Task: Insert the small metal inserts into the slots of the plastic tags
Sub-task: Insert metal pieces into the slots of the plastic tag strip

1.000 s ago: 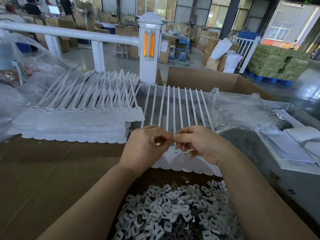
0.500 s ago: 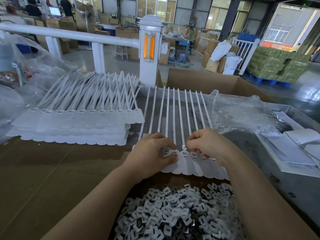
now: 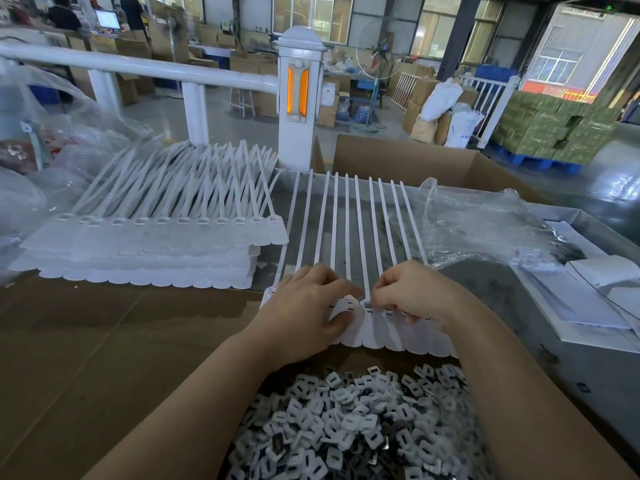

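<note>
- Tags (image 3: 391, 332) in the joined white strip lie flat on the work surface just beyond my hands, straps pointing far, so their slots face up in a row
- My left hand (image 3: 304, 313) rests on the strip's left part, thumb pressing a tag, I judge to keep it from sliding
- My right hand (image 3: 412, 294) has its fingers curled down at a slot near the middle; I can't tell whether an insert is pinched under them
- Inserts (image 3: 349, 427) are heaped in the box nearest me, within easy reach
- Stacked tags (image 3: 145, 247) sit at far left, apart from the strip in hand
</note>
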Available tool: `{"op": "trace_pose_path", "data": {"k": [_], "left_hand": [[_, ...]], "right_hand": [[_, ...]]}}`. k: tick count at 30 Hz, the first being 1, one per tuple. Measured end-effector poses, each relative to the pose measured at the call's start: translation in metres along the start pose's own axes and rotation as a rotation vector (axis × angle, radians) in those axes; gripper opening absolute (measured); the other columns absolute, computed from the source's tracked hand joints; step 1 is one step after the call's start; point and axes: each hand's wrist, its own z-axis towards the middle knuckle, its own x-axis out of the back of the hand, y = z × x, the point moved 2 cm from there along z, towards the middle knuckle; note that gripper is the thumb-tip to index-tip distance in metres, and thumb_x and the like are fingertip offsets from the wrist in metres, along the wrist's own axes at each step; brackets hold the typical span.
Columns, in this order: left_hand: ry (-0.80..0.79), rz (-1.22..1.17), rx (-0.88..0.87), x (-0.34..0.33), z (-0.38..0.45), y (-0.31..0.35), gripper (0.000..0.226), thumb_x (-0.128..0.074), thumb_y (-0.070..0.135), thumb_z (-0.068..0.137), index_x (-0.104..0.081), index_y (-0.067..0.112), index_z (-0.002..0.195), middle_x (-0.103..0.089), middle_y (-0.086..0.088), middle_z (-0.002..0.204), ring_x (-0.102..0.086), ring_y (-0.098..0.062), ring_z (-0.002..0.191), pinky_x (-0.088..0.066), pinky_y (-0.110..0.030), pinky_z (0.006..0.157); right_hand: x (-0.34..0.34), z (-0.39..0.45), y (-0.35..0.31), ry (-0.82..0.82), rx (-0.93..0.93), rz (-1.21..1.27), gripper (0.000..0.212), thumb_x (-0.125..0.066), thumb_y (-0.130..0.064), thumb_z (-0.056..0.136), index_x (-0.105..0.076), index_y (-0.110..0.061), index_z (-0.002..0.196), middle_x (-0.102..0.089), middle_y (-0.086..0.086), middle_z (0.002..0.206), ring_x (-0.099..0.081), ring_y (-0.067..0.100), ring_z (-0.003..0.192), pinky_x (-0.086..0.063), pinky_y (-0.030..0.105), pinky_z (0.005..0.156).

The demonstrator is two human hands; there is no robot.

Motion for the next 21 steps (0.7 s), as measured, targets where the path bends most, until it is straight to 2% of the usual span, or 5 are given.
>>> {"op": "trace_pose_path", "data": {"k": [5,13,18,21], "left_hand": [[-0.072,0.054,-0.013,-0.0014,-0.0004,0.0032,0.037,-0.042,0.043,0.099,-0.045,0.05,0.136,-0.044,0.009,0.126,-0.036,-0.012,0.121,-0.031,-0.034,0.105],[-0.105,0.105,-0.015,-0.0022,0.0006,0.0037,0.039,-0.037,0.043,0.1,-0.043,0.051,0.138,-0.042,0.007,0.128,-0.035,-0.014,0.123,-0.028,-0.035,0.107],[-0.054,-0.056,0.059,-0.0019,0.0015,0.0022,0.035,-0.049,0.04,0.098,-0.055,0.045,0.133,-0.047,0.013,0.127,-0.034,-0.009,0.123,-0.026,-0.031,0.106],[0.032,-0.127,0.061,0.0045,0.001,0.0041,0.023,-0.064,0.038,0.091,-0.066,0.043,0.114,-0.052,0.016,0.117,-0.039,-0.005,0.114,-0.028,-0.025,0.098]], "right_hand": [[0.0,-0.0016,-0.0019,-0.003,0.005,-0.027,0.005,-0.066,-0.013,0.087,-0.07,-0.011,0.09,-0.064,0.003,0.081,-0.06,0.012,0.066,-0.045,0.022,0.049],[0.0019,-0.0035,-0.0001,-0.006,-0.002,0.033,0.007,-0.063,-0.008,0.089,-0.068,-0.011,0.093,-0.065,0.005,0.082,-0.059,0.014,0.068,-0.046,0.02,0.048],[0.0004,-0.0022,-0.0001,-0.007,-0.013,0.053,0.005,-0.066,-0.008,0.089,-0.067,-0.011,0.092,-0.066,0.006,0.084,-0.062,0.017,0.071,-0.047,0.023,0.051],[0.0008,-0.0024,0.0,-0.007,-0.013,0.057,0.006,-0.065,-0.007,0.088,-0.067,-0.011,0.092,-0.066,0.006,0.081,-0.061,0.016,0.068,-0.048,0.023,0.051]]}}
